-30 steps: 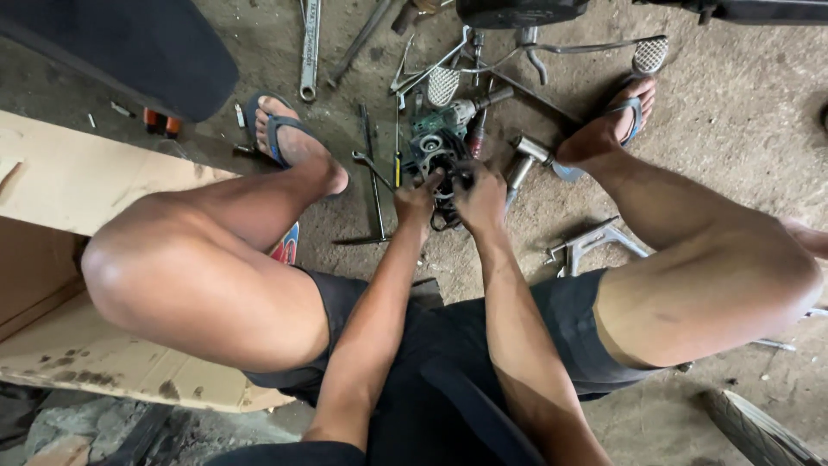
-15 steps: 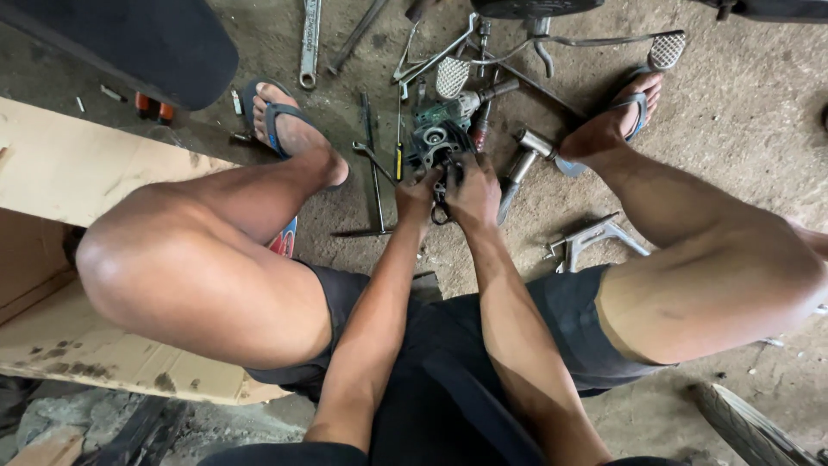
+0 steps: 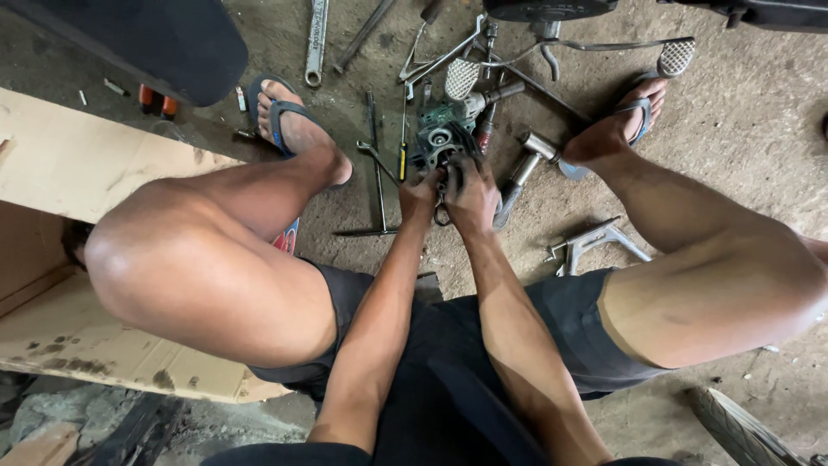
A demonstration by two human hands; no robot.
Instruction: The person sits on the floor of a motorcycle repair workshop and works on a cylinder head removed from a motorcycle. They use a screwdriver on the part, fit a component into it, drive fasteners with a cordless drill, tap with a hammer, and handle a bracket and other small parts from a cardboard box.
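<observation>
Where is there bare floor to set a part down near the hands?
Bare concrete lies right of the right foot and beyond the bracket. It is crowded ahead of both hands: engine part, T-wrench, screwdriver, spanner and pedals.

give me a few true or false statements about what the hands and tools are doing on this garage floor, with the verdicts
1. Both hands are on the dark metal engine part on the floor. True: the left hand and the right hand meet at its near edge.
2. A long wrench lies on the concrete beyond the left foot. True.
3. The person is barefoot. False: both feet wear sandals, the left sandal having dark blue straps.
4. A sheet of cardboard lies to the person's right. False: it lies on the left, beside the left leg.
5. The right hand is lifting the metal cylinder. False: the cylinder rests on the floor beside that hand.
</observation>
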